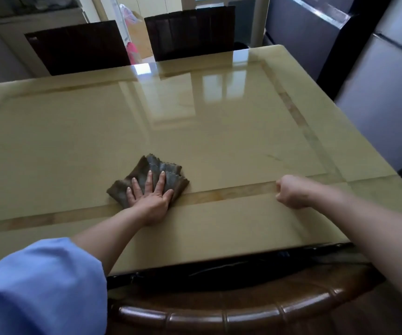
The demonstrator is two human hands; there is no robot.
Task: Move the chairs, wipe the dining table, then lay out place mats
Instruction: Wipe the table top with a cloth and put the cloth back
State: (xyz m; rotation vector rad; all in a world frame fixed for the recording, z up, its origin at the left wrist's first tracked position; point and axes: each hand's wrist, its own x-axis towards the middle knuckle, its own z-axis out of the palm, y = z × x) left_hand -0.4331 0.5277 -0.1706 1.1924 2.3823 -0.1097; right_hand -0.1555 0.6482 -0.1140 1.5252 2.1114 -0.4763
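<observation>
Nearest the camera, a rolled blue fabric sleeve [38,286] covers the left upper arm, and beside it the curved, glossy brown wooden chair back [219,315] sits pushed in against the near edge of the table. Beyond it stretches the glossy cream stone-look dining table [219,122] with a darker tan inlaid border, its polished top reflecting a window. The left hand [150,198] lies flat with fingers spread, pressing down on a crumpled grey-brown cleaning cloth [151,175] that rests on the tabletop just past the near border strip, left of centre. The right hand [292,192] is curled into a loose fist with nothing visible in it, its knuckles at the border strip, well apart from the cloth; whether it touches the surface cannot be told. Two dark brown slatted chair backs [190,32] stand at the far side of the table, close against its edge.
</observation>
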